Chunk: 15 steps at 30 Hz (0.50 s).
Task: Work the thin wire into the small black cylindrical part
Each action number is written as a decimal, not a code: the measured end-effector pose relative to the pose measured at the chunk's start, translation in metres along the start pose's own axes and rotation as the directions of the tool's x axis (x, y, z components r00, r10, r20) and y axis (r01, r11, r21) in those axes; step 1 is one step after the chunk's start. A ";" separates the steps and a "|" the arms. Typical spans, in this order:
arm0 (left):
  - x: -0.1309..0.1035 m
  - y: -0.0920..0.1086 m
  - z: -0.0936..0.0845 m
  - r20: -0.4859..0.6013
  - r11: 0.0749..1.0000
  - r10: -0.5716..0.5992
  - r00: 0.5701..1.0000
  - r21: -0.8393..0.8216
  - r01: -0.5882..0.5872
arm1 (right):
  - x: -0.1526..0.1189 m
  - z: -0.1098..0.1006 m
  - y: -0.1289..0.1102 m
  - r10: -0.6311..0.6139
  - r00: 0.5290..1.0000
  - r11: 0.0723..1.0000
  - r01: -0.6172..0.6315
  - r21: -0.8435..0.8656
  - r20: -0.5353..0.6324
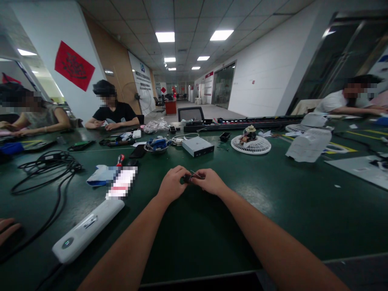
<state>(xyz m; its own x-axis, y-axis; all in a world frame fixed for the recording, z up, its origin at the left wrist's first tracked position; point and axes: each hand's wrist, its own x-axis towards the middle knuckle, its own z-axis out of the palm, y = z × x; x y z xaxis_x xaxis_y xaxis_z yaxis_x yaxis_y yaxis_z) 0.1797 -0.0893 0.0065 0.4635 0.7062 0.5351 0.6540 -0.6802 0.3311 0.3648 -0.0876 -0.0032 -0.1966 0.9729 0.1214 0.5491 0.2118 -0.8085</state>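
Observation:
My left hand (171,185) is closed on a small dark part (187,178), held a little above the green table (194,234). My right hand (211,182) meets it from the other side, its fingers pinched around a thin, metallic-looking piece (198,175) that touches or lies very close to the dark part. Both objects are too small and too covered by fingers to name. Just beyond my hands sits a silver optical disc drive (198,146) with a black front.
Left lie a white handheld device (87,230), a lit phone (121,182), a red-handled screwdriver (120,160) and coiled black cable (50,161). A white fan grille (251,146) and a white plastic housing (309,145) are right. Another person's hand (9,230) shows at far left; co-workers sit around.

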 end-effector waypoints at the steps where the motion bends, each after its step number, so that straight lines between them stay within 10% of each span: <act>1: 0.000 0.000 0.000 0.004 1.000 0.012 1.000 -0.004 -0.012 | 0.000 0.001 0.000 0.010 1.000 1.000 -0.011 0.024 0.009; 15: -0.002 0.000 0.001 0.007 0.998 0.020 1.000 -0.062 -0.019 | -0.003 -0.005 -0.005 -0.139 0.967 0.971 0.091 -0.219 -0.215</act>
<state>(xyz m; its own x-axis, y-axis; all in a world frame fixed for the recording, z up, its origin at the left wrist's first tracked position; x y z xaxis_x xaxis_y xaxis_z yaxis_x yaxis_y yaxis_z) 0.1792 -0.0904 0.0051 0.4808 0.6940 0.5358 0.6067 -0.7045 0.3681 0.3665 -0.0910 0.0038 -0.0921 0.9310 0.3533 0.6933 0.3146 -0.6483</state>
